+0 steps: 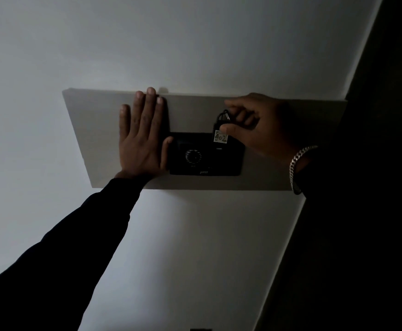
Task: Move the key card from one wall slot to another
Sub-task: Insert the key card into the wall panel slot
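A black key card point(219, 130) with a metal ring and a white label reading 402 stands at the top right of a black wall unit point(206, 155). My right hand point(255, 125) pinches it between thumb and fingers, thumb on the label. The card's lower end is at the unit's top edge; I cannot tell how deep it sits in the slot. The unit has a round dial in its middle and is mounted on a grey panel point(94, 130). My left hand point(142, 137) lies flat and spread on the panel, thumb touching the unit's left edge.
The room is dim. A pale wall point(195, 44) surrounds the panel. A dark vertical surface point(374, 211) fills the right side. A chain bracelet point(298, 166) hangs on my right wrist. A small dark object point(201, 329) shows at the bottom edge.
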Available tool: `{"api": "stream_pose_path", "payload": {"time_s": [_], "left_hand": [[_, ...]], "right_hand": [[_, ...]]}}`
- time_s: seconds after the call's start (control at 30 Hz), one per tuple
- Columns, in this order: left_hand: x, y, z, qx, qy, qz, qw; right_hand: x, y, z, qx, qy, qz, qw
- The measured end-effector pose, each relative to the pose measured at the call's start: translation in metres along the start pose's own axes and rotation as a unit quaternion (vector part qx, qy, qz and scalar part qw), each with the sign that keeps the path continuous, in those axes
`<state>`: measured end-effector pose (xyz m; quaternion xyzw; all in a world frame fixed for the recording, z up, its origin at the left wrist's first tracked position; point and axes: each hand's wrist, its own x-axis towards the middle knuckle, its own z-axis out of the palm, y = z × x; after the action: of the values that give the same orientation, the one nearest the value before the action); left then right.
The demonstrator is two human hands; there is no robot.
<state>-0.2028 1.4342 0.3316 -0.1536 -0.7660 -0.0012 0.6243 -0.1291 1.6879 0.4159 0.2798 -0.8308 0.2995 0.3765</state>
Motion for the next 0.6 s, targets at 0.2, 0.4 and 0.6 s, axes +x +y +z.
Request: {"api": "stream_pose_path", "payload": {"time_s": [0.2,0.4,0.6], "left_hand": [[0.001,-0.001,-0.001,0.007,0.002,0.001,1.0],[0.001,-0.001,-0.001,0.003,0.002,0.004,1.0],[0.002,-0.004,-0.002,-0.007,0.002,0.014,1.0]], "right_hand": [[0.014,-0.009,-0.001,-0.057,-0.01,-0.047,0.997],[0.021,-0.009,-0.01,-0.065,-0.053,-0.086,0.993],[0.024,-0.006,-0.012,-0.067,-0.087,-0.122,0.986]]}}
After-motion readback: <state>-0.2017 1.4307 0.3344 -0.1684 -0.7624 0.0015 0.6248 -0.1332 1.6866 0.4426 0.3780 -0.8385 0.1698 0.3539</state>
